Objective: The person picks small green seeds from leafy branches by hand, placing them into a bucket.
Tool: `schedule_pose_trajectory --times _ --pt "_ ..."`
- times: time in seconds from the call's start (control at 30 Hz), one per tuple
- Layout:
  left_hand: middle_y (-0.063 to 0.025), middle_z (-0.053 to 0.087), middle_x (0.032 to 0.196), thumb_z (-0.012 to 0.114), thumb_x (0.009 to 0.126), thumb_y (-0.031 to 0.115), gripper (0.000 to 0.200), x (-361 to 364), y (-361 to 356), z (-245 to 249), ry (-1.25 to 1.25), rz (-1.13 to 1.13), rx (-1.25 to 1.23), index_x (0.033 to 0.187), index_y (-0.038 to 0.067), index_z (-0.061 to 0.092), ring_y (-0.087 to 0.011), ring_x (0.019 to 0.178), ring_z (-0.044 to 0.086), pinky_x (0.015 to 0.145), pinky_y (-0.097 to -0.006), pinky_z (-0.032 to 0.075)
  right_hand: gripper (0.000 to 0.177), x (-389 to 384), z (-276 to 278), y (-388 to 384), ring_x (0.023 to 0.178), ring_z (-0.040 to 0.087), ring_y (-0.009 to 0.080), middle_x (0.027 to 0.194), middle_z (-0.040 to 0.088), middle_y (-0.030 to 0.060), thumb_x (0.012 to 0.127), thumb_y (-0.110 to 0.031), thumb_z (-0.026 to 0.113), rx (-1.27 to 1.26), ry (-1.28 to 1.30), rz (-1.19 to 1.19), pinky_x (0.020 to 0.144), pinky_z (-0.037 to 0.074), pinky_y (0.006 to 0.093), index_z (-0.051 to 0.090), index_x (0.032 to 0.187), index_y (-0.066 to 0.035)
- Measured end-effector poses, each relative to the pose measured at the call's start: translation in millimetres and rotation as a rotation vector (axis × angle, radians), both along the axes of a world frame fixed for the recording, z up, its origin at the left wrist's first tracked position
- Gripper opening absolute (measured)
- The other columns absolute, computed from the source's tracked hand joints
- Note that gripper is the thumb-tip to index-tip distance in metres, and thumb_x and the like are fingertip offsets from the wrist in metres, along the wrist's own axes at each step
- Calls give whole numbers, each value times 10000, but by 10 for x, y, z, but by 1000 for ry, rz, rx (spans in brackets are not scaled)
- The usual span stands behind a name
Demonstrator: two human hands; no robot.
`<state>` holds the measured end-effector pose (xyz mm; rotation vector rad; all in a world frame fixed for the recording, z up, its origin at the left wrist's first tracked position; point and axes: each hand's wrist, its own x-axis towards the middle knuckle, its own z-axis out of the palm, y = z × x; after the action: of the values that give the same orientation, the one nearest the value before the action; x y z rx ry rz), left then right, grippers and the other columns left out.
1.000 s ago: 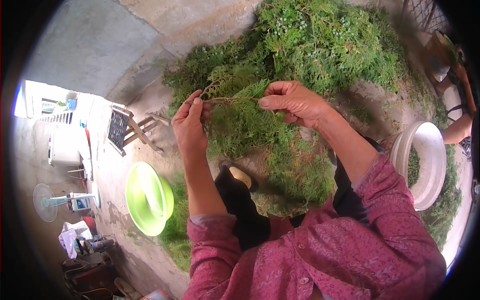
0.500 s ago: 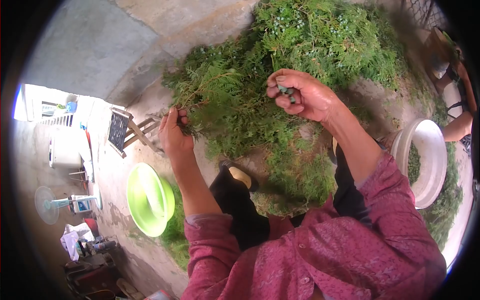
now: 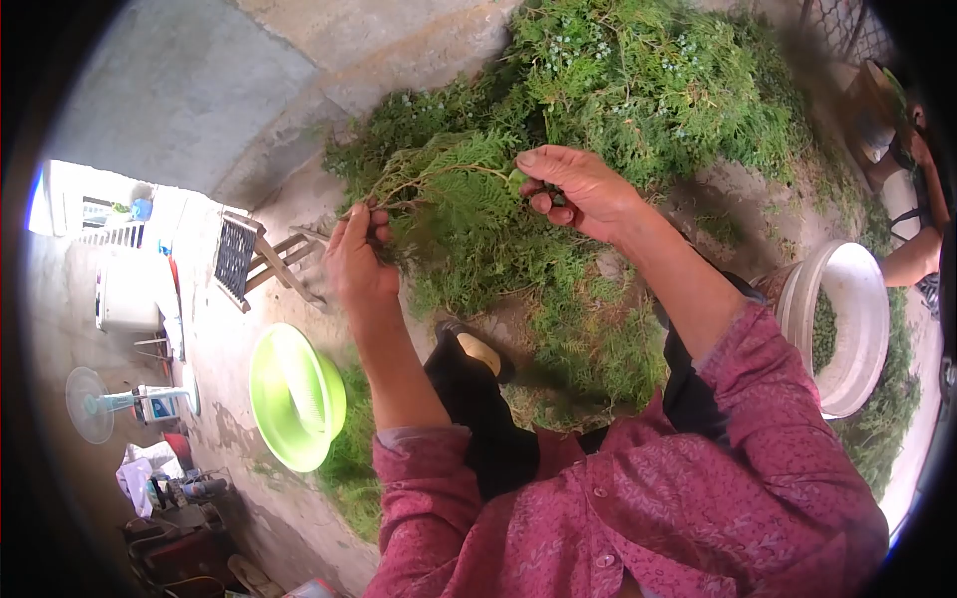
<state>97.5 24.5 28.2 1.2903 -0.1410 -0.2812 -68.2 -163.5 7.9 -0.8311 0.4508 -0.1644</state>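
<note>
My left hand (image 3: 361, 254) pinches the woody end of a green conifer sprig (image 3: 454, 164), whose thin stem arches across to the right. At its other end, my right hand (image 3: 588, 194) is closed, thumb and finger on a small green cone (image 3: 517, 177). More of these cones seem tucked under the curled fingers, partly hidden. Behind and below both hands lies a large heap of cut conifer branches (image 3: 658, 90), dotted with pale blue-green cones.
A white bucket (image 3: 867, 329) with small green cones inside stands at right. At left are a lime-green basin (image 3: 269, 399), a folding stool (image 3: 239, 264) and a fan (image 3: 92, 404). Another person's arm (image 3: 912, 261) shows at the far right. My shoe (image 3: 480, 351) is on the floor.
My right hand has moved slightly left and down, from holding cones apart from the branch to pinching at the sprig. The sprig now stretches between my hands.
</note>
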Motion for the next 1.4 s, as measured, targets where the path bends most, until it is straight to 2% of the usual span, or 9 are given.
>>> schedule_pose_trajectory --times 0.2,0.6,0.8,0.87,1.0,1.07,1.2,1.27,1.4 --pt "-74 598 709 588 806 75 113 -10 -1 -74 16 -55 -5 854 -28 598 -99 571 513 491 -185 406 252 43 10 77 533 466 61 691 512 -16 762 -260 672 -103 2 27 395 297 190 550 886 -79" --pt "-66 583 694 580 813 87 128 -40 -13 -28 26 -67 -21 872 -26 596 -100 553 484 482 -191 393 214 43 -19 71 476 441 67 657 472 -29 768 -260 667 54 -44 -58 383 281 199 570 834 -82" --pt "-78 579 682 571 814 73 118 44 25 -37 60 -4 -86 863 -32 591 -106 536 478 476 -193 390 142 -18 66 97 490 469 64 685 522 6 784 -200 631 -104 89 73 365 298 202 579 785 -67" --pt "-78 578 677 570 815 71 115 44 38 -35 62 -9 -83 858 -33 592 -105 537 478 474 -192 389 113 -32 97 140 471 478 66 669 543 36 784 -164 604 -165 135 124 359 336 189 578 777 -54" --pt "-74 572 666 568 815 69 106 6 -13 -35 66 33 -46 839 -31 594 -101 538 474 473 -191 389 100 -99 141 154 443 467 65 631 543 42 775 -139 588 -125 104 122 371 373 169 580 785 -40" --pt "-72 572 667 569 814 68 105 10 -23 -60 62 27 -42 835 -32 594 -99 540 476 471 -190 389 121 -149 162 149 434 460 68 624 538 47 773 -137 575 -82 153 263 378 391 158 580 794 -19" --pt "-67 574 670 571 810 66 105 23 -17 -83 84 16 -5 832 -34 593 -96 549 483 470 -185 389 159 -142 105 154 427 452 70 615 538 54 780 -149 559 6 162 192 374 372 173 575 822 4" --pt "-67 574 669 572 809 66 105 -57 -51 -83 66 22 -33 832 -35 592 -96 551 484 470 -185 389 188 -42 -11 50 423 449 76 612 533 58 789 -163 552 -510 169 -7 372 349 189 561 846 16" --pt "-71 573 673 578 804 64 103 -68 -87 -74 14 58 -54 823 -36 590 -99 546 482 472 -188 391 185 -25 -6 124 417 439 76 606 528 57 797 -164 546 -391 226 -66 369 328 203 563 840 15"
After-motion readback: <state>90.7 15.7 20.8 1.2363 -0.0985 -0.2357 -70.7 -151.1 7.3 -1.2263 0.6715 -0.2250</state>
